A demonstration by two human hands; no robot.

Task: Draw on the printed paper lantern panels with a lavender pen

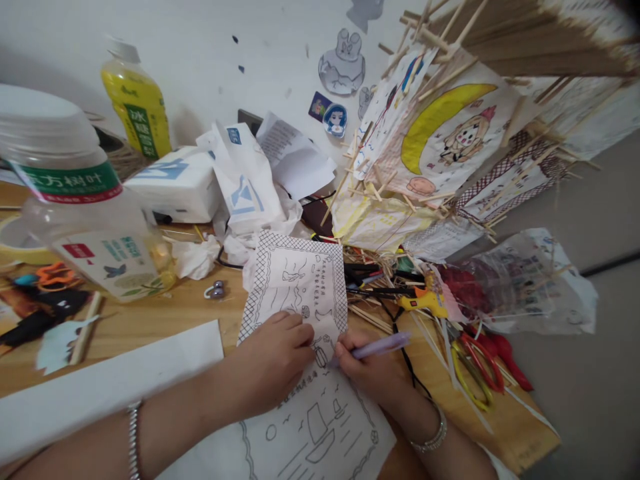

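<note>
Hands on drawing, pen in right, scissors, bottle around

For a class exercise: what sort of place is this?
Probably a wooden crafting desk, judging by the yellow glue gun, the structure of sticks and illustrated paper, and the purple pen held over a line drawing.

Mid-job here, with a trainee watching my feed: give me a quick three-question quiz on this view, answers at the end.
1. Which hand holds the purple pen?
2. True or false: the left hand rests on the drawing sheet.
3. The crescent moon on the decorated panel is: (a) blue, (b) yellow, (c) red.

Key: 1. The right hand. 2. True. 3. b.
</note>
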